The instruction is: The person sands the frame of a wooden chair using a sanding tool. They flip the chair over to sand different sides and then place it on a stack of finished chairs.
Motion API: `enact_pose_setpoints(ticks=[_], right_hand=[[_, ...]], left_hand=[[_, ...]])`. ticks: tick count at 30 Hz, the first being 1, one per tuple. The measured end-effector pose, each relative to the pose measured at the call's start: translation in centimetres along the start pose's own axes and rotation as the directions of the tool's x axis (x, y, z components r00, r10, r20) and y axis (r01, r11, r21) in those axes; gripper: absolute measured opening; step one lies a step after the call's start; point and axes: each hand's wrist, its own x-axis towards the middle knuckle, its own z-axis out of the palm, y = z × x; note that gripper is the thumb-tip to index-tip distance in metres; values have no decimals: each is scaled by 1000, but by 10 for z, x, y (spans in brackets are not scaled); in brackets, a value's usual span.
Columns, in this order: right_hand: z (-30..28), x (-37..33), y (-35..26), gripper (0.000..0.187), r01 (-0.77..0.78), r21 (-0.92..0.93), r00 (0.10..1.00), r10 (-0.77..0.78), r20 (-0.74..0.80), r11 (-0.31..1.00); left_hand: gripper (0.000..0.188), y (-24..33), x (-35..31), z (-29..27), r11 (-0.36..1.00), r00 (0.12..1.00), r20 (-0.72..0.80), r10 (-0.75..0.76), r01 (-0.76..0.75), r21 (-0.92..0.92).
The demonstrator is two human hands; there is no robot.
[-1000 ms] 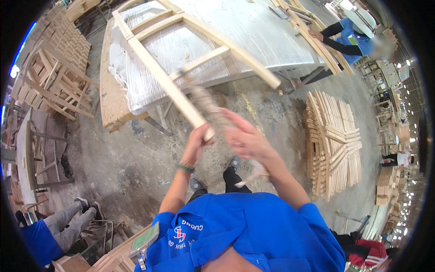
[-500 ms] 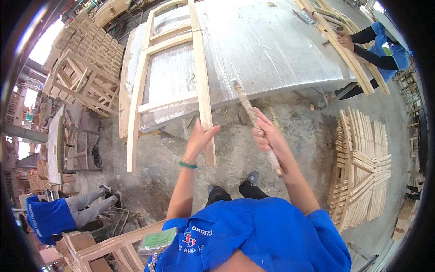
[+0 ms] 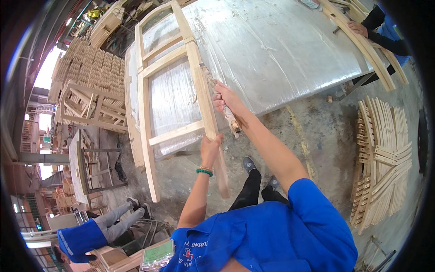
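A pale wooden chair frame (image 3: 144, 109) with long side posts and crossbars lies on a table (image 3: 258, 54) covered in clear plastic film, its leg ends sticking out over the near edge. My left hand (image 3: 210, 152) is closed around the right post below the lowest crossbar. In my right hand (image 3: 227, 98) is a long stick-like tool wrapped in tan tape (image 3: 209, 76), gripped around its middle. The tool lies alongside the right post, its far end close to the upper crossbar joint; whether it touches the wood I cannot tell.
Stacked curved wooden parts (image 3: 385, 158) stand on the floor at right. Far left are piled slats (image 3: 90, 68) and assembled frames (image 3: 93, 106). A co-worker's hand (image 3: 358, 28) rests on another wooden frame (image 3: 358, 43) at the table's right; another person (image 3: 84, 240) is at lower left.
My right hand has brought the wrapped tool leftward and up to the frame's right post. My left hand has closed on that post, and the view has shifted.
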Motion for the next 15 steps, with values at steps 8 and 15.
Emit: enact_pose_setpoints(ticks=[8, 15], right_hand=[[-5, 54, -23, 51, -112, 73, 992, 115, -48, 991], [3, 62, -32, 46, -184, 132, 983, 182, 26, 974]], left_hand=[[37, 15, 16, -4, 997, 988, 144, -54, 61, -43], [40, 3, 20, -2, 1000, 998, 56, 18, -17, -14]])
